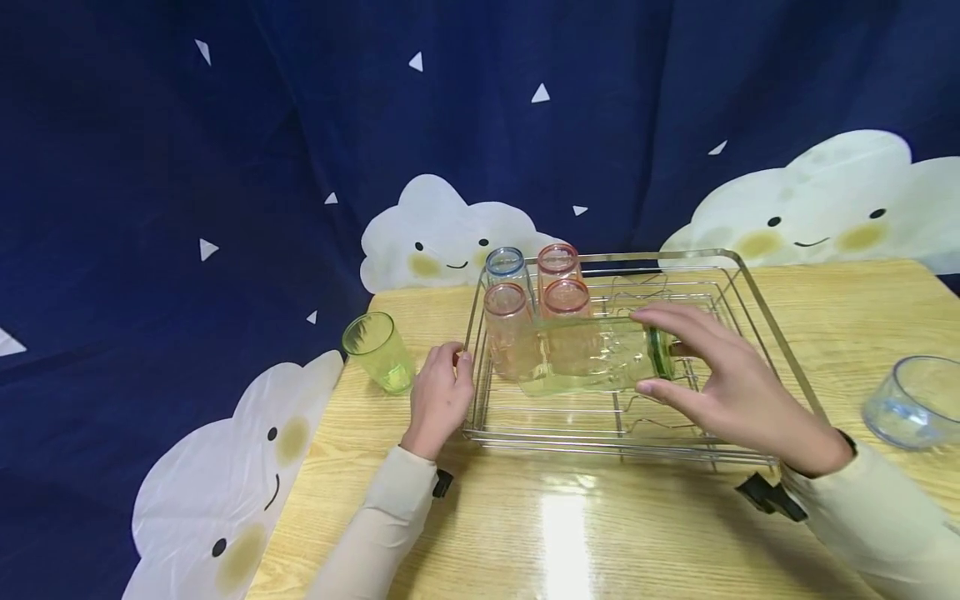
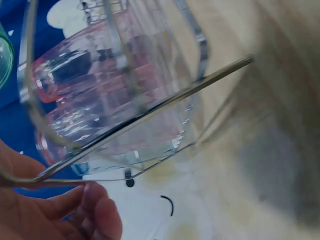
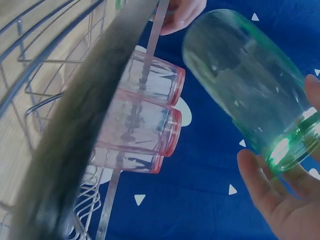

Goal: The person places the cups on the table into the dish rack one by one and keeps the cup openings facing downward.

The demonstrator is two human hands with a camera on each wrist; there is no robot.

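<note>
My right hand [image 1: 723, 379] holds a clear green drinking glass [image 1: 600, 354] by its thick base, thumb and fingers on opposite sides. The glass lies sideways in the air over the wire rack [image 1: 780, 350], mouth pointing left. In the right wrist view the green glass [image 3: 250, 85] hangs above the rack's rim. My left hand [image 1: 438, 392] grips the rack's left rim; in the left wrist view its fingers [image 2: 102, 210] curl at the wire. In the rack's left part stand three pink glasses [image 1: 567, 300] and one blue-tinted glass [image 1: 506, 265], bases up.
A yellow-green glass [image 1: 382, 354] stands upright on the wooden table [image 1: 495, 525], left of the rack. A low clear bluish glass bowl [image 1: 911, 408] sits at the right. Behind the table hangs a dark blue curtain [image 1: 480, 108] with white clouds.
</note>
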